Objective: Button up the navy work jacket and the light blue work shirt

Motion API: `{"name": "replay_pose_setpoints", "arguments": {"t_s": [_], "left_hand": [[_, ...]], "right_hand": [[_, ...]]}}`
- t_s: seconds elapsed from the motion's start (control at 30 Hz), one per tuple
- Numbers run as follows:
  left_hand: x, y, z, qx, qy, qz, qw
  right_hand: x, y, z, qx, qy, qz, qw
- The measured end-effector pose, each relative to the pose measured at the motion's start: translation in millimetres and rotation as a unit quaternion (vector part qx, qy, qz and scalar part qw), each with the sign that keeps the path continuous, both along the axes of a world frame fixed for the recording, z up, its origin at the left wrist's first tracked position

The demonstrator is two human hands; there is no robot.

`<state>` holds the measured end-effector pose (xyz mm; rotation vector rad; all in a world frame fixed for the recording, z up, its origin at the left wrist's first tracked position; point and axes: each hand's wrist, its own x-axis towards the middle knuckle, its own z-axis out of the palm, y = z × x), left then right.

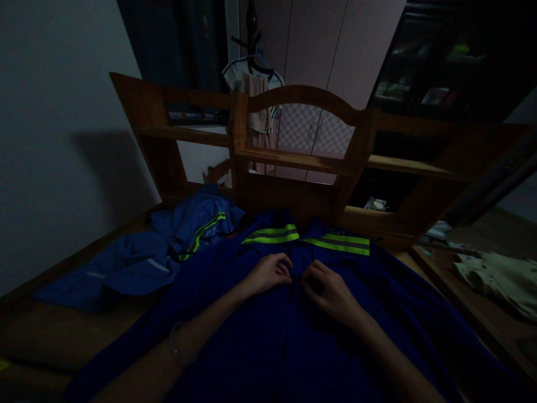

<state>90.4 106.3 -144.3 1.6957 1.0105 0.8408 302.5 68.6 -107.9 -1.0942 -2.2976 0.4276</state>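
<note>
A dark blue work jacket (pixel 235 336) with neon yellow-green collar stripes (pixel 272 234) lies spread flat in front of me on a wooden bed surface. My left hand (pixel 271 272) and my right hand (pixel 327 288) rest close together just below the collar, at the middle front of the jacket. Both have their fingers curled, pinching the jacket's front edges. A thin bracelet sits on my left wrist (pixel 176 341).
A second, lighter blue garment (pixel 168 252) with a reflective stripe lies crumpled to the left. A wooden headboard with shelves (pixel 293 159) stands behind. Hanging clothes (pixel 257 101) and a pink wardrobe (pixel 327 67) are farther back. A pale cloth (pixel 495 277) lies at right.
</note>
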Motion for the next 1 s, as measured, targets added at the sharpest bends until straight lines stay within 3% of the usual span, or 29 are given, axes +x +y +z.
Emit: {"name": "replay_pose_setpoints", "arguments": {"t_s": [0.17, 0.3, 0.47, 0.67, 0.8, 1.0], "left_hand": [[0, 1, -5.7, 0.021, 0.015, 0.023, 0.999], [1, -3, -1.3, 0.054, 0.051, 0.011, 0.997], [1, -5, 3.1, 0.067, 0.076, -0.005, 0.995], [-6, -4, 11.7, 0.028, 0.059, -0.111, 0.992], [-10, -4, 20.6, -0.009, 0.046, -0.191, 0.98], [-9, -4, 21.5, -0.003, 0.042, -0.188, 0.981]], "right_hand": [[1, 0, -4.4, 0.002, -0.032, 0.002, 0.999], [2, 0, -5.7, -0.005, -0.058, 0.025, 0.998], [2, 1, -8.4, -0.012, -0.065, 0.005, 0.998], [4, 4, -6.6, -0.023, -0.055, -0.022, 0.998], [4, 1, -2.2, -0.03, -0.077, 0.002, 0.997], [7, -4, 4.5, -0.034, -0.11, 0.042, 0.992]]}}
